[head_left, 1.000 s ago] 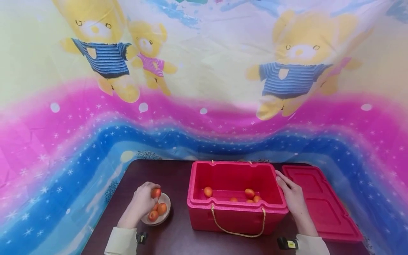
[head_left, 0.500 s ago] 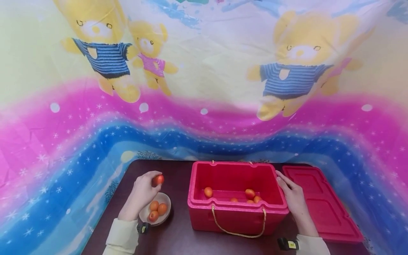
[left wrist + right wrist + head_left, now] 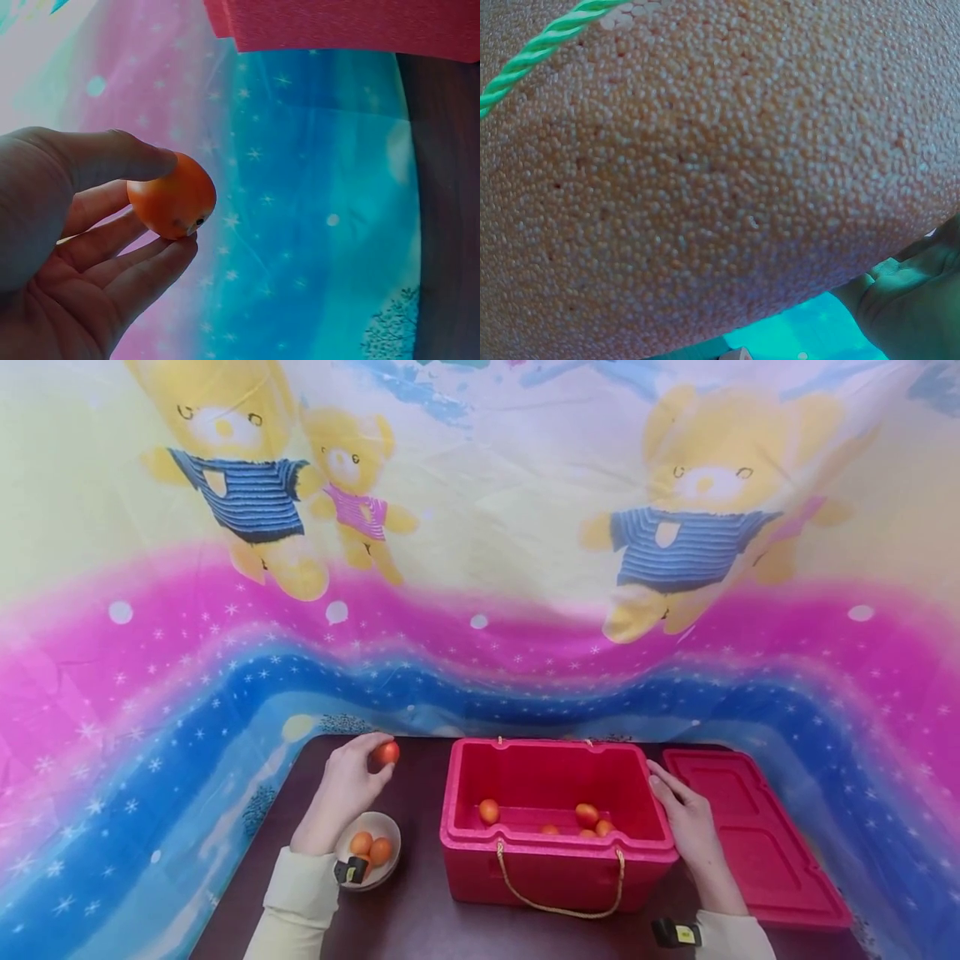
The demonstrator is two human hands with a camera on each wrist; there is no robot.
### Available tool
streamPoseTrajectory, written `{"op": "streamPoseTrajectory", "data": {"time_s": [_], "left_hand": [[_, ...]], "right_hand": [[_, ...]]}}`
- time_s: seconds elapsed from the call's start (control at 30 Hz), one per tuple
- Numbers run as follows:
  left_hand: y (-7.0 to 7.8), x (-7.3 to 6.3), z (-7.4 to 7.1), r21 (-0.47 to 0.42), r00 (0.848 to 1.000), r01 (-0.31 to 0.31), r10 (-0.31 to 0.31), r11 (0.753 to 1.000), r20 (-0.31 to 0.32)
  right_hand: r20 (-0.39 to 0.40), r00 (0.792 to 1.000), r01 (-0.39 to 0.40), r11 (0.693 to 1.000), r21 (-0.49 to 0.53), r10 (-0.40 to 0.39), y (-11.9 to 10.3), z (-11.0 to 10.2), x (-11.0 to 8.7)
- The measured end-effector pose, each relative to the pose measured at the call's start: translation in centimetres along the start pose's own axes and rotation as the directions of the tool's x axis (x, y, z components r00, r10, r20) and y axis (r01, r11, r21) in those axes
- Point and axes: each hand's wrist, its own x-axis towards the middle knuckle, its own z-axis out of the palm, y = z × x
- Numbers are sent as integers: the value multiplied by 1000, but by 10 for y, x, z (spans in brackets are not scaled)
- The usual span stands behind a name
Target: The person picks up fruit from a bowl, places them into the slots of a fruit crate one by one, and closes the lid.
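Observation:
In the head view my left hand point(image 3: 348, 789) pinches a small orange-red tomato point(image 3: 387, 752) between thumb and fingertips, above the table behind the bowl. The left wrist view shows that tomato point(image 3: 176, 196) close up, smooth and round with a small dark mark at its lower end. Below my left wrist stands a pale bowl point(image 3: 396, 843) with tomatoes point(image 3: 380, 851) in it, one partly covered by the wrist camera. My right hand point(image 3: 690, 818) rests against the right side of a red foam box point(image 3: 555, 877), its fingers straight near the rim. Several tomatoes point(image 3: 587, 814) lie inside the box.
The red lid point(image 3: 772, 843) lies flat to the right of the box, behind my right hand. A gold rope handle point(image 3: 558, 910) hangs on the box's front. The dark brown table point(image 3: 420, 927) meets a printed cloth backdrop point(image 3: 480, 652) at its far edge.
My left hand has lifted the tomato out of the bowl and moved it away from me, slightly to the right. The right hand and the box have stayed in place.

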Motion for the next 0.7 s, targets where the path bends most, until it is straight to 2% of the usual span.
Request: {"op": "streamPoseTrajectory", "data": {"time_s": [0.17, 0.4, 0.7], "left_hand": [[8, 9, -5, -14, 1000, -24, 24, 1000, -17], [22, 16, -9, -126, 999, 15, -11, 992, 32], [37, 26, -10, -169, 999, -41, 42, 985, 5]], "right_hand": [[-3, 1000, 0, 1000, -4, 0, 0, 0, 0], [-2, 1000, 9, 1000, 23, -9, 0, 1, -1], [4, 1000, 10, 1000, 19, -10, 0, 1, -2]]}}
